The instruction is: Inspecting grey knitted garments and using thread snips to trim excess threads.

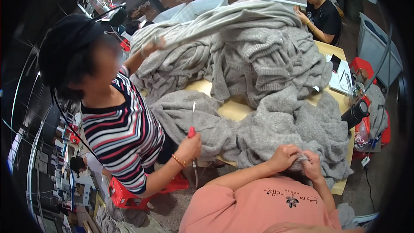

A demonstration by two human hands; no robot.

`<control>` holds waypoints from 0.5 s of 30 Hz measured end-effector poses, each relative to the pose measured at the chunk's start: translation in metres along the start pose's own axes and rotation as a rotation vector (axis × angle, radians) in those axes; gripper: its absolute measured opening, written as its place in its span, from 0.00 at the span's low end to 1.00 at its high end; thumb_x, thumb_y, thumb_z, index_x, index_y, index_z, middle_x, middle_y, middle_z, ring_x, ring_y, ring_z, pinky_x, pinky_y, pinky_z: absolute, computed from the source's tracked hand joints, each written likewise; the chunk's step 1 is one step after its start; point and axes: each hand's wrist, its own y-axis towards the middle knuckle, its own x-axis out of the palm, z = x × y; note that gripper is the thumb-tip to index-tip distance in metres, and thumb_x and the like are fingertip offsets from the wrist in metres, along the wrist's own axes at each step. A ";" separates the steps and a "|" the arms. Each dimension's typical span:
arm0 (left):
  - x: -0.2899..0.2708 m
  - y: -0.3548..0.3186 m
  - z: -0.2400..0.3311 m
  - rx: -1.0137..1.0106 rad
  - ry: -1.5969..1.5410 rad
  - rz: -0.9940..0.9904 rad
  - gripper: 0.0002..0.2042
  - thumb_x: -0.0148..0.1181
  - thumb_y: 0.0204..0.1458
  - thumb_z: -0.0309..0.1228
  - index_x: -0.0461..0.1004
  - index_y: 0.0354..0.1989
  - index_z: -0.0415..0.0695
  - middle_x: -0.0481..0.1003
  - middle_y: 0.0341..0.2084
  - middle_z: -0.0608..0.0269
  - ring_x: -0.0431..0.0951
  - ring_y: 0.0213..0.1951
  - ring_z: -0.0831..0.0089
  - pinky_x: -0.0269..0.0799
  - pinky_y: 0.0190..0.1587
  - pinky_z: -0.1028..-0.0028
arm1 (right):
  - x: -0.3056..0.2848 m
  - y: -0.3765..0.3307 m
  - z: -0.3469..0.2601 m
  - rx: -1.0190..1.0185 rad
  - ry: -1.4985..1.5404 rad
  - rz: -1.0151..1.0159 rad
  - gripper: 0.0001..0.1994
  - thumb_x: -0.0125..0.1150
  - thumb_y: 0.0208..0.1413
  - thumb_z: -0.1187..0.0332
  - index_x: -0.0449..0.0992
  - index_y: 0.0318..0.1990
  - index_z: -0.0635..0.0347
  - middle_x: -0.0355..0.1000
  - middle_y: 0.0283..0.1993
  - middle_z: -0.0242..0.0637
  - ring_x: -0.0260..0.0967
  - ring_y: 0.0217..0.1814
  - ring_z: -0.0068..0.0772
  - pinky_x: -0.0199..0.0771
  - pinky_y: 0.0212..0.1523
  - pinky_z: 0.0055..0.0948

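A grey knitted garment (280, 123) lies bunched at the table's near edge, in front of me. My left hand (284, 157) has its fingers closed on a small fold of it. Right beside it, my right hand (311, 165) pinches the same fold, and the two hands almost touch. What lies between the fingertips is too small to make out beyond the grey knit. Part of the garment spreads to the right of my right hand.
A large heap of grey knitwear (267, 56) covers the table (235, 110). At left, a co-worker in a striped shirt (123, 125) holds a red-handled tool (192, 133); another person (323, 15) works at the far right. A black bottle (355, 113) stands at the right edge.
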 end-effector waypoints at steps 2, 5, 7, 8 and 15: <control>0.000 0.001 0.001 -0.091 -0.088 -0.021 0.06 0.57 0.38 0.21 0.74 0.28 0.38 0.71 0.20 0.56 0.72 0.23 0.70 0.66 0.26 0.75 | 0.002 -0.009 0.000 -0.001 -0.069 0.022 0.12 0.44 0.35 0.82 0.70 0.30 0.65 0.68 0.23 0.38 0.66 0.27 0.27 0.64 0.30 0.24; 0.000 0.001 -0.003 -0.164 -0.245 -0.046 0.05 0.59 0.38 0.21 0.73 0.26 0.38 0.71 0.18 0.64 0.68 0.20 0.82 0.64 0.21 0.79 | 0.007 -0.006 -0.010 -0.444 -0.502 0.138 0.12 0.45 0.32 0.82 0.67 0.30 0.65 0.61 0.20 0.45 0.61 0.21 0.49 0.60 0.20 0.37; 0.002 -0.001 -0.006 -0.263 -0.339 -0.053 0.04 0.59 0.39 0.21 0.72 0.25 0.38 0.70 0.16 0.66 0.67 0.18 0.83 0.62 0.19 0.80 | 0.005 -0.004 -0.005 -0.535 -0.615 0.155 0.12 0.45 0.31 0.82 0.66 0.30 0.66 0.60 0.19 0.44 0.59 0.19 0.48 0.58 0.19 0.38; 0.004 -0.002 -0.008 -0.358 -0.428 -0.062 0.03 0.59 0.40 0.22 0.72 0.24 0.38 0.68 0.15 0.67 0.65 0.16 0.84 0.60 0.17 0.81 | 0.005 -0.003 -0.001 -0.630 -0.726 0.178 0.12 0.46 0.30 0.83 0.66 0.29 0.66 0.59 0.18 0.44 0.58 0.18 0.47 0.56 0.18 0.40; 0.014 -0.002 -0.015 -0.358 -0.347 0.050 0.04 0.58 0.42 0.23 0.69 0.21 0.38 0.66 0.11 0.68 0.63 0.16 0.84 0.59 0.17 0.80 | 0.011 -0.005 0.006 -0.563 -0.697 0.167 0.11 0.46 0.27 0.83 0.65 0.26 0.66 0.58 0.18 0.44 0.57 0.17 0.47 0.56 0.17 0.38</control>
